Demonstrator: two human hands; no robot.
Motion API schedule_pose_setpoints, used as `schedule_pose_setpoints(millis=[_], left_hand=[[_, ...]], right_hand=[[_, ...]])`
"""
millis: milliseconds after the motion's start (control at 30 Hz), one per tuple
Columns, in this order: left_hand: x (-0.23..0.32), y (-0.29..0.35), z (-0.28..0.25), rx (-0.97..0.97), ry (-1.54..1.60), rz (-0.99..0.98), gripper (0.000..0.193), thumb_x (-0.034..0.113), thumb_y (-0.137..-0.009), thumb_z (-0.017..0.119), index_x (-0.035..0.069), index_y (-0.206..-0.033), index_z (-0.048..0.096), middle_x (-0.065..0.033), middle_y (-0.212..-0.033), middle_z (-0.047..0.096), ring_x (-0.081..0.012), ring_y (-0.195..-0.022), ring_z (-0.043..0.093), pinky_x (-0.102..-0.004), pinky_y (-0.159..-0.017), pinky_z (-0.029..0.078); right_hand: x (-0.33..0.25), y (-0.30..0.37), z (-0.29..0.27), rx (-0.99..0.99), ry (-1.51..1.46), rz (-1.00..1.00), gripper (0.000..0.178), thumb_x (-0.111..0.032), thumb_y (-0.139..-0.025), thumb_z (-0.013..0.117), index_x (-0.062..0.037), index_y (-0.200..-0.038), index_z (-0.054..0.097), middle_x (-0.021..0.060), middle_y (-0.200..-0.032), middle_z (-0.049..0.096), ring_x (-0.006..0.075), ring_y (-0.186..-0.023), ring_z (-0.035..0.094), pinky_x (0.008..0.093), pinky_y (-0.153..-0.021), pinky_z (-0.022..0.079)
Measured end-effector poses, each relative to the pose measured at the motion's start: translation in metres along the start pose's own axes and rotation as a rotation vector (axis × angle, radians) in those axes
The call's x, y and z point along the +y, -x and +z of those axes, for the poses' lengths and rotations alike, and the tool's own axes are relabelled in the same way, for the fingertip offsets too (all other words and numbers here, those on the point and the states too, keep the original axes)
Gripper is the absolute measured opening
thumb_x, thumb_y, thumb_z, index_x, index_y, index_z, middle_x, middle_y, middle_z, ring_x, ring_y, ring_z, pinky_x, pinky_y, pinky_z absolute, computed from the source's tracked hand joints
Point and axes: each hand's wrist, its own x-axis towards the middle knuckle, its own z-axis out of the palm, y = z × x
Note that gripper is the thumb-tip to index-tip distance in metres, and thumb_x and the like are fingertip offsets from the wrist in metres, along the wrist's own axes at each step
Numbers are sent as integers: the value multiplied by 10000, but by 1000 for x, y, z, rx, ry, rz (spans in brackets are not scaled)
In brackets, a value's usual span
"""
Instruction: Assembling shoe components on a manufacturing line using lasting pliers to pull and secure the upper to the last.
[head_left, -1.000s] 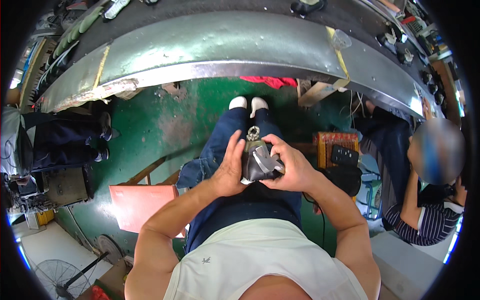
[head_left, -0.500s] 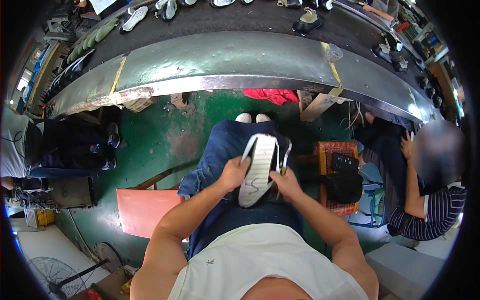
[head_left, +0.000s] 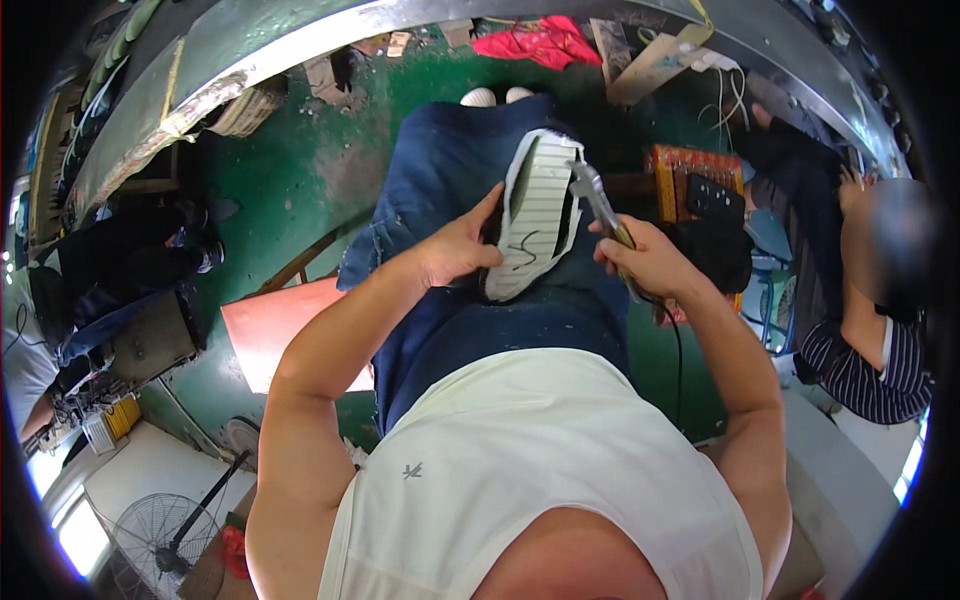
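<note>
A shoe upper (head_left: 543, 205) lies sole side up across my lap, its white ribbed bottom board bordered by a pale folded edge. A dark curved line is marked near its lower end. My left hand (head_left: 465, 245) grips the shoe along its left side, with the thumb on the board and the other fingers partly hidden. Metal pincers (head_left: 603, 212) with a curved head are held in my right hand (head_left: 643, 260), fingers wrapped round the handles. Their head is at the shoe's upper right edge; whether the jaws pinch that edge I cannot tell.
A metal-edged bench (head_left: 330, 50) curves across the far side, with a red cloth (head_left: 540, 42) beneath it. A pinkish board (head_left: 275, 330) stands left of my legs. At right are a patterned seat (head_left: 675, 165) with a black bag and a seated co-worker (head_left: 870, 370); a fan (head_left: 165, 545) stands lower left.
My view has tilted down toward my lap. My right hand has left the shoe's lower right side and swung the pincers to its upper right edge. The left hand still holds the shoe.
</note>
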Motion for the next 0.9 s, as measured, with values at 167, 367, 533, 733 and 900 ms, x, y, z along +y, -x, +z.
schedule_pose_setpoints(millis=[167, 367, 533, 733, 900], left_hand=[[-7, 14, 28, 134, -270, -60, 1055, -38, -774, 632, 2, -1611, -8, -206, -1644, 213, -228, -1514, 228, -288, -1211, 176], [-10, 9, 28, 73, 94, -60, 903, 134, -940, 583, -7, -1607, -9, -207, -1646, 213, -239, -1508, 252, -306, -1211, 209], [-36, -28, 39, 629, -11, -1, 649, 431, -1106, 324, -44, -1548, 304, -197, -1549, 421, -251, -1427, 406, -306, -1182, 291], [-41, -24, 35, 756, -531, 101, 558, 396, -1093, 310, 7, -1446, 500, -294, -1277, 630, -444, -1215, 598, -426, -1044, 464], [-39, -23, 30, 650, -886, 361, 516, 315, -1060, 426, 76, -1518, 424, -260, -1552, 382, -431, -1308, 523, -415, -1052, 476]], right_hand=[[-29, 11, 6, -219, 662, -141, 336, -108, -914, 614, 25, -1219, 562, 191, -936, 660, 375, -815, 650, 418, -790, 534], [-39, -4, 19, 13, 1139, -376, 194, -114, -892, 642, -1, -1046, 605, 200, -923, 678, 381, -871, 672, 495, -791, 535], [-9, -20, 35, -50, 939, -328, 191, -165, -875, 664, -17, -976, 598, 204, -933, 653, 373, -895, 657, 474, -782, 527], [-12, -11, 17, 69, 945, -470, 390, -157, -880, 683, 6, -1207, 547, 202, -988, 636, 413, -946, 635, 488, -839, 514], [-21, -25, 18, 241, 1039, -402, 342, -128, -906, 651, 0, -1203, 542, 228, -1077, 648, 408, -969, 652, 475, -871, 530]])
